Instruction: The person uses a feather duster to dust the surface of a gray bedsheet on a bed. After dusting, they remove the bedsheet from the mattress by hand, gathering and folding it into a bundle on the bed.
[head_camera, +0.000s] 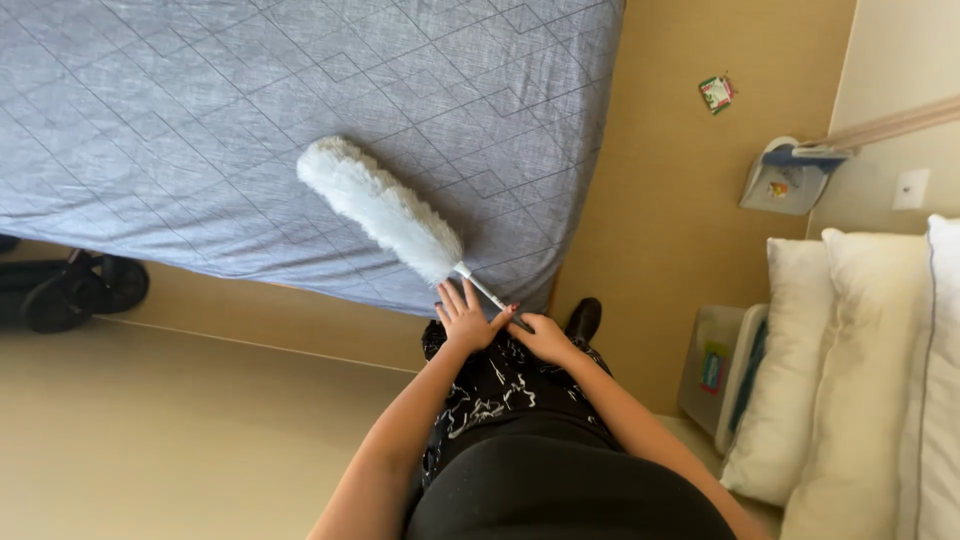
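Obs.: my right hand (543, 337) is curled closed around the dark end of the duster's handle (497, 302), low in the view, close to my body. My left hand (465, 318) sits just beside it, touching the thin white shaft with the fingers (452, 296) spread and flat rather than wrapped; I read it as steadying, not gripping. The two hands are nearly together, left slightly ahead of right.

The fluffy white duster (378, 207) runs up and away from both hands on a diagonal, its head lying on the grey quilted mattress (180, 120), near the corner closest to me.

Progress, as a judgement: the duster is in contact with the mattress, so the sweeping looks under way. The head is only at the near corner; the wide stretch of mattress beyond the hands appears still to be covered. I cannot tell from this frame which parts have been passed over.

Further out: white pillows (860, 370) stacked well to the right of my right hand, tan floor (150, 430) to the left of my left.
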